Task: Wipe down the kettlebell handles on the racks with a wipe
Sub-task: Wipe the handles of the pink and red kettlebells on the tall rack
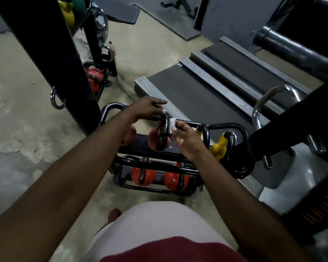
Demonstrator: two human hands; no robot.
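Bare concrete gym floor [17, 129], patchy and stained. A treadmill [197, 95] lies past the far side of the rack, its belt running away to the upper right. A thick black post [51, 59] stands left of the rack. The low black two-tier rack [233, 127] sits on the floor in front of the person, who is bent over it.

On the rack's top tier is a pink kettlebell [152, 138] near the middle, tilted, with its black handle [163, 133] turned up. A yellow kettlebell [218, 146] is at the rack's right end. On the bottom tier are two orange kettlebells [143, 175] side by side. A second rack with a pink kettlebell [94, 74] is behind and to the left, and a bottle [112, 47] stands further back.

Both hands are over the rack's top tier, at the pink kettlebell's handle. The left hand [148, 108] is above the top of the handle, fingers stretched out to the right and not curled round it, thumb tip down at the handle's top. The right hand [186, 138] is on the right side of the handle, pinching a small folded white wipe [172, 125] between thumb and fingertips. The wipe is pressed against the upper right side of the handle.
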